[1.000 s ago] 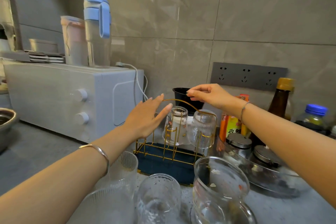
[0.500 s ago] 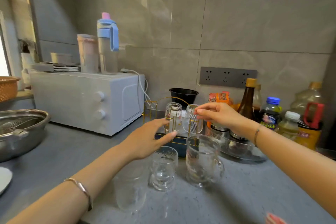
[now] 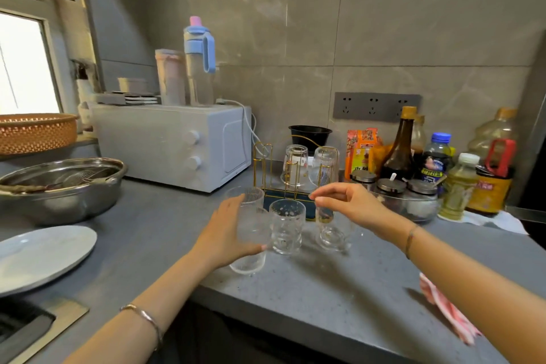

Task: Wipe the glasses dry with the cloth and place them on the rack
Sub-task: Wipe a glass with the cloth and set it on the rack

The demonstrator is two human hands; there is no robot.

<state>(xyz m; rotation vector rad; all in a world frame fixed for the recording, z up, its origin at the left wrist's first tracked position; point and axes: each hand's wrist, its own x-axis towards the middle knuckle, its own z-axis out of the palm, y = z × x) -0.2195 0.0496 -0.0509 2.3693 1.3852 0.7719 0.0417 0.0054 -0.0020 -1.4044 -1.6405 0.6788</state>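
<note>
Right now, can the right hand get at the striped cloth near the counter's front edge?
Probably yes. The right hand hovers over the glass jug and seems to hold nothing; the striped cloth lies free on the counter by that forearm, so drawing back should reach it.

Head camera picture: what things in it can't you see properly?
- Cloth: head view, partly under the right forearm, blurred.
- Plate: head view, cut off by the left edge.
- Right hand: head view, blurred above the handled glass; touching or not, unclear.
- Rack tray: head view, partly behind the ribbed glass gripped by the left hand.
- Blue-capped bottle: head view, label too blurry to read.
</note>
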